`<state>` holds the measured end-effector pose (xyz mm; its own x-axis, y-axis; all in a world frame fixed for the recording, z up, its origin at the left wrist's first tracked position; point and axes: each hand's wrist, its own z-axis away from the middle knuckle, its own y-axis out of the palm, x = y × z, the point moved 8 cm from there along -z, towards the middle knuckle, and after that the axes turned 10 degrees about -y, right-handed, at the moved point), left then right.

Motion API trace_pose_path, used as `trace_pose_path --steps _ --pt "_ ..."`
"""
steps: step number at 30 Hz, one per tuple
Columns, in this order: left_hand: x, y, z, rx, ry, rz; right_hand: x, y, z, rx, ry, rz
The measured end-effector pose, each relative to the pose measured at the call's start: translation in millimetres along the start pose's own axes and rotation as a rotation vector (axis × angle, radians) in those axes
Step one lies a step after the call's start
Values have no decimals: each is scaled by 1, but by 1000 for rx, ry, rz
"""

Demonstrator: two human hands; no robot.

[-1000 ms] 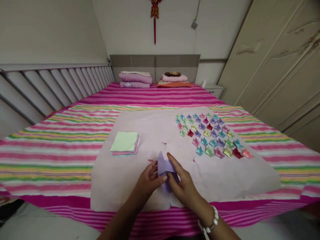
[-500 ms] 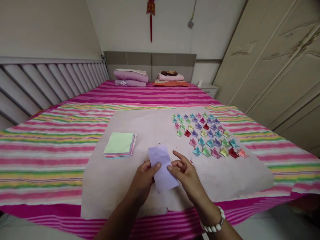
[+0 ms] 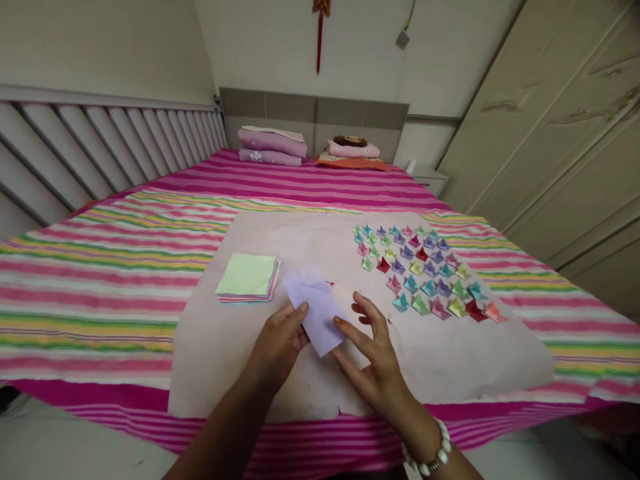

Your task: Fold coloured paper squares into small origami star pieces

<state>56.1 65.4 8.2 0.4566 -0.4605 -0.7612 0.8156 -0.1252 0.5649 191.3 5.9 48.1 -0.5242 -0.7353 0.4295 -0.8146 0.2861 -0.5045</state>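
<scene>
A lavender sheet of paper [image 3: 317, 307] lies unfolded over the pale sheet [image 3: 225, 360] spread on the striped bed. My left hand [image 3: 277, 341] pinches its near left edge between thumb and fingers. My right hand [image 3: 373, 350] has its fingers spread, with the thumb tip touching the paper's near right edge. A stack of coloured paper squares [image 3: 249, 278], light green on top, sits just left of the lavender sheet. Several small folded paper shapes [image 3: 420, 273] in many colours lie in rows to the right.
Folded pink bedding [image 3: 273, 147] and a pillow pile [image 3: 353, 153] rest by the headboard. A slatted rail [image 3: 100, 147] runs along the left side, and a wardrobe [image 3: 560, 133] stands on the right. A white bead bracelet [image 3: 433, 457] circles my right wrist.
The lavender paper went from a bunched fold to a flat open sheet and shifted up and left. My right hand let go of its grip and spread its fingers.
</scene>
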Motion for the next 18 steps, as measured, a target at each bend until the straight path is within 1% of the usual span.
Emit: trace_pose_path --steps 2,4,8,11,15,18 --pt "3 4 3 34 -6 23 3 2 -3 12 -22 35" --pt "6 5 6 43 -16 29 1 1 -5 -1 -4 29" --pt "7 -1 10 34 -25 21 -6 1 -6 -40 80 -111" --pt "9 -6 11 6 -37 11 -16 6 -7 -69 202 -277" --pt "15 -10 12 -39 -46 -7 -29 14 -6 -137 419 -495" --pt "18 -8 12 -53 -35 -28 -37 21 -2 -177 573 -593"
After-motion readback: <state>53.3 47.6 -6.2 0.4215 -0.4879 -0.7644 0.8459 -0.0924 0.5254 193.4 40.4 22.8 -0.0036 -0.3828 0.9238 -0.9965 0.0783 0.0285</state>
